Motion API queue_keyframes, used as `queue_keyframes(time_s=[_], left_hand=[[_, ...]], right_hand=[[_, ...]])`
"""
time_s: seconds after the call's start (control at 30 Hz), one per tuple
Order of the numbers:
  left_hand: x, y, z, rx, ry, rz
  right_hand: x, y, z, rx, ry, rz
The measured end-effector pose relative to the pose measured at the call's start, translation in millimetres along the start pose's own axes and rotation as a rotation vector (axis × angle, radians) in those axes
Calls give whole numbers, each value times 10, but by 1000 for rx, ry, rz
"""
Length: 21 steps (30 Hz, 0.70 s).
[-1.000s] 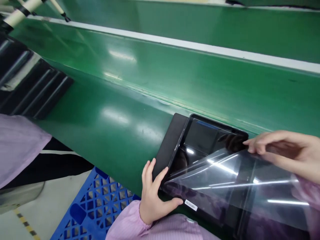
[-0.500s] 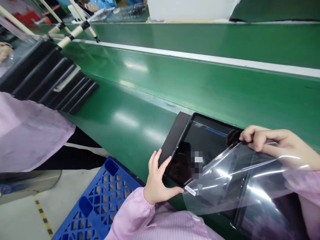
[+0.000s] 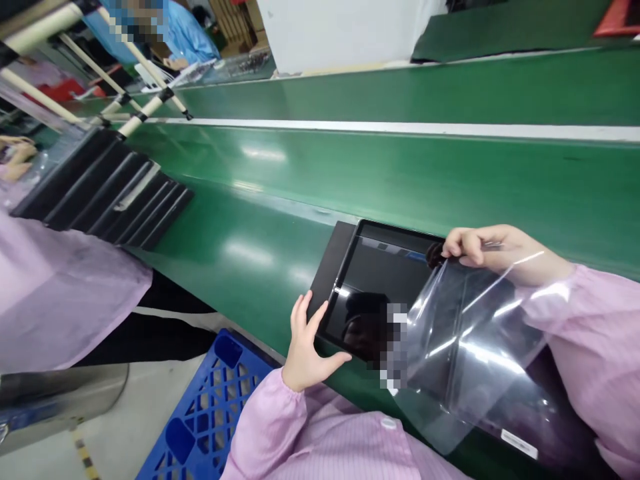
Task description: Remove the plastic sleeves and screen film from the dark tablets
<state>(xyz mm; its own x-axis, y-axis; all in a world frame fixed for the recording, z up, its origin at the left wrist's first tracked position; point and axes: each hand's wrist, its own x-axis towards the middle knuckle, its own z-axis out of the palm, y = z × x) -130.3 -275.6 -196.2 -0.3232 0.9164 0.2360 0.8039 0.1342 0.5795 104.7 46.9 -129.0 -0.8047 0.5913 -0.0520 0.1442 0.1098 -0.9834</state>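
Lining the green bench (image 3: 240, 247) well left of the left hand, slanted black pieces (image 3: 113, 187) sit side by side; a blue latticed pallet (image 3: 179, 439) is lower, nearer that hand. The left hand (image 3: 306, 357), fingers spread and clenching nothing, touches the dark slab (image 3: 331, 257) beside the black-framed screen (image 3: 395, 267), which lies between both hands. The right hand (image 3: 505, 252) pinches clear film (image 3: 470, 340), draped below its grip. Well beyond is a red-edged container (image 3: 613, 25), contents unclear.
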Motion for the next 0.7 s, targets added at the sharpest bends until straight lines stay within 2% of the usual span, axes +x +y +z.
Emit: queue_keyframes(time_s=[0.23,0.7], left_hand=[[11,-37,-35,-35,0,-2],[-10,-108,-82,-101,2,86]], right_hand=[[19,80,-8,73,-5,-27],[31,12,13,125,-47,-2]])
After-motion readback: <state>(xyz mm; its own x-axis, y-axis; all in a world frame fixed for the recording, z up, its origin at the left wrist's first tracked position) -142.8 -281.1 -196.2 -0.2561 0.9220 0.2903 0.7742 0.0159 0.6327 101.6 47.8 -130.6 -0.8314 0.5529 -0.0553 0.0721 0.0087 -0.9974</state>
